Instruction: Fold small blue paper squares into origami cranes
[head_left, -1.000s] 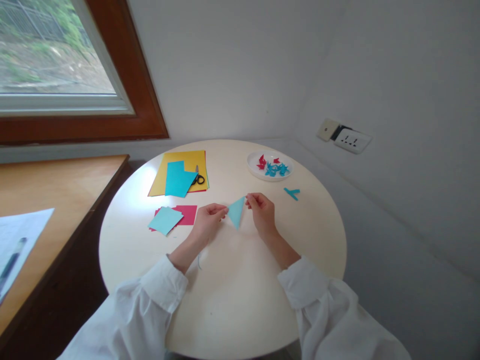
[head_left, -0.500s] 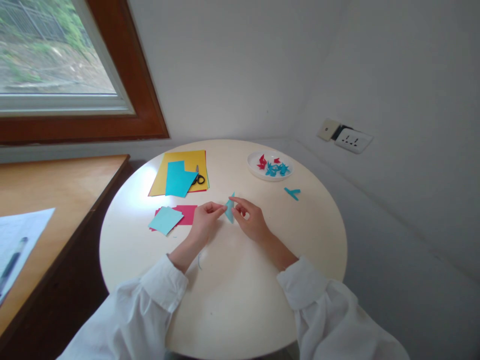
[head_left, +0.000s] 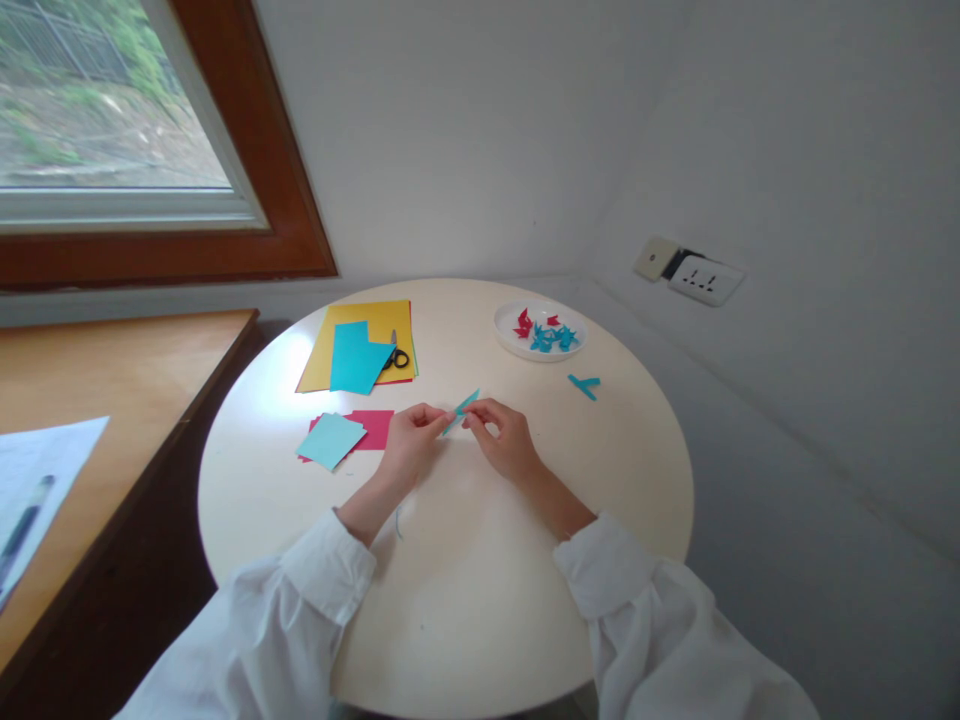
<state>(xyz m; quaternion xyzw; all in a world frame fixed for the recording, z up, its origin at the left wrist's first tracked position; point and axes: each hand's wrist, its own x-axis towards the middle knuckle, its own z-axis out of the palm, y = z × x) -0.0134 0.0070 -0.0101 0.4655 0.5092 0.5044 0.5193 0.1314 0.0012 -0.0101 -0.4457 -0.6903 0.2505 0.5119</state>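
Above the table (head_left: 465, 590), the left hand (head_left: 410, 437) and right hand (head_left: 508, 442) are pinching light-blue paper (head_left: 469, 400), apparently folding; clean creasing is probably needing aligned edges.

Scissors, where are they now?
In the head view, the scissors lie on the yellow paper on the left part of the table, beyond the left hand, at a corner of the blue sheet.

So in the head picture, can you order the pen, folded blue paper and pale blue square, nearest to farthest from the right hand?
From the right hand:
1. Folded blue paper, right next to it.
2. Pale blue square, left, past the left hand.
3. Pen, far left.
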